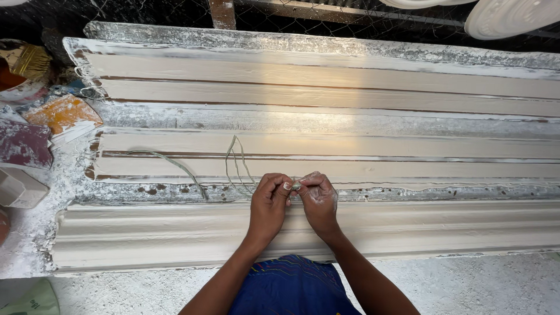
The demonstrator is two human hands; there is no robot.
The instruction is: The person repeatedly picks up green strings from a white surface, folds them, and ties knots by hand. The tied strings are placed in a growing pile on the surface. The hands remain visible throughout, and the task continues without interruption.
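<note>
Head view: left hand (pixel 268 205) and right hand (pixel 318 200), fingertips pinched shut together on a thin pale green-grey wire (pixel 236 166). Wire loops up and away from the grip, then trails left across the long white plaster moulding casts (pixel 350 169), whose long axis runs left-right on the plaster-dusted desk (pixel 466 286).

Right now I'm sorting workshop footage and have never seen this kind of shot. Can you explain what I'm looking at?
One camera, worn on a person's head, looks down at their own two bare hands. The left hand and right hand meet, pinching thin pale cord whose loops trail over the surface. Below lie long white plaster mouldings in powder-crusted moulds. At the left edge sit a brush and an orange scraper. Round plaster pieces show at the top right.
</note>
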